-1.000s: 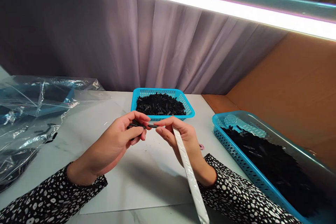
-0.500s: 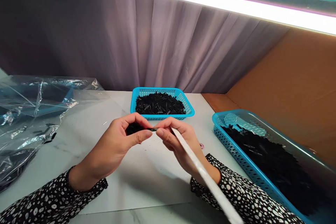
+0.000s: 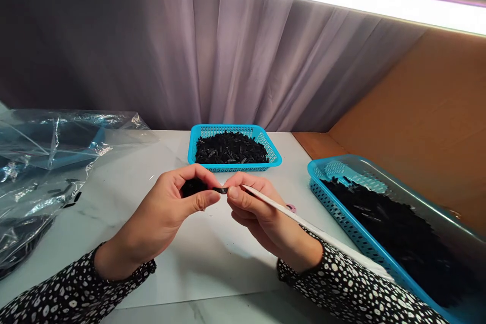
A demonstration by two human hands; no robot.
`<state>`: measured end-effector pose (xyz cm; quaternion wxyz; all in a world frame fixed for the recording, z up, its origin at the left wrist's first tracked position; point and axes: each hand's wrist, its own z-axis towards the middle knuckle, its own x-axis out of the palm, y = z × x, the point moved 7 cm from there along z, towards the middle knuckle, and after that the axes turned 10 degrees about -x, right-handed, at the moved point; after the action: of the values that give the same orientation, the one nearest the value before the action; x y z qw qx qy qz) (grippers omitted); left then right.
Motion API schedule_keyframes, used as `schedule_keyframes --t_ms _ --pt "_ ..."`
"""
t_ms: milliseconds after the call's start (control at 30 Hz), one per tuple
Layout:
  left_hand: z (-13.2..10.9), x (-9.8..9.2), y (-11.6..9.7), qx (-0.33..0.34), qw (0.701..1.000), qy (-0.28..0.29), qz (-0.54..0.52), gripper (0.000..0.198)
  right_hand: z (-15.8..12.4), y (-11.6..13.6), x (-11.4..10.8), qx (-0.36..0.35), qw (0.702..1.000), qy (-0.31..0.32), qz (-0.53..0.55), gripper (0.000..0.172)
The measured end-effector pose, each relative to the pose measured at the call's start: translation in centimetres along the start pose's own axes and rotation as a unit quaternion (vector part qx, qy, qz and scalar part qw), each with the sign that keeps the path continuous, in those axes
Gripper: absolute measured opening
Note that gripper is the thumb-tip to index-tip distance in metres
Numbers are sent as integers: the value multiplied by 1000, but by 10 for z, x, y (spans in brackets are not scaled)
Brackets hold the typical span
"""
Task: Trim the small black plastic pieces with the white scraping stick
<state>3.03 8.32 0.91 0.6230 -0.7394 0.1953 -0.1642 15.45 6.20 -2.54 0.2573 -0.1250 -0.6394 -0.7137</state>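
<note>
My left hand (image 3: 176, 212) is closed, with thumb and forefinger pinching one end of a small, glossy black plastic-looking piece (image 3: 220, 190). More dark pieces (image 3: 192, 187) show in the hollow of that hand, partly covered by the fingers. Opposite it, my right hand (image 3: 258, 207) is closed too, its thumb and forefinger tips meeting the other end of the black piece. A long, thin white stick (image 3: 322, 235) rests in the right hand and slants back over the wrist and sleeve; its tip's exact use is not visible.
Behind the hands, a blue basket (image 3: 235, 167) holds a heap of black pieces. A larger blue basket (image 3: 343, 225) full of them stands at right. Clear plastic bags (image 3: 49, 162) lie at left, near a few loose black pieces (image 3: 78, 197). A bright lamp crosses above.
The white stick has swung flatter, its rear end moving right and up across my right forearm. The black piece between my fingertips shows more. My left hand has barely moved.
</note>
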Motion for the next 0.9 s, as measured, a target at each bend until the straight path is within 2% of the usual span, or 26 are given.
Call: schedule_keyframes --t_ms 167,267,333,400,467,567,633,733,800,900 --pt "3 -2 2 11 1000 -18 -7 6 -2 1 0 -30 999 -7 -41 29" --pt "8 -7 5 -7 999 -37 -38 11 7 5 -11 -67 991 -8 -120 30" --pt "10 -11 10 -26 997 -48 -54 15 24 16 -29 -123 967 -45 -220 31" --pt "12 -11 18 -48 996 -42 -64 20 47 29 -52 -186 920 -115 -326 32" --pt "13 -9 27 -71 994 -25 -80 23 76 37 -66 -228 876 -147 -398 33" --pt "14 -5 41 -100 988 -7 -118 27 119 33 -73 -233 867 -122 -422 31" --pt "13 -4 48 -113 983 -12 -142 31 132 30 -73 -231 866 -104 -431 31" --pt "11 -7 53 -123 979 -33 -161 36 121 30 -69 -242 864 -100 -430 36" --pt "10 -9 53 -119 979 -43 -163 37 95 32 -64 -255 862 -99 -427 44" --pt "10 -10 51 -101 982 -47 -155 36 41 32 -49 -279 845 -78 -449 39"
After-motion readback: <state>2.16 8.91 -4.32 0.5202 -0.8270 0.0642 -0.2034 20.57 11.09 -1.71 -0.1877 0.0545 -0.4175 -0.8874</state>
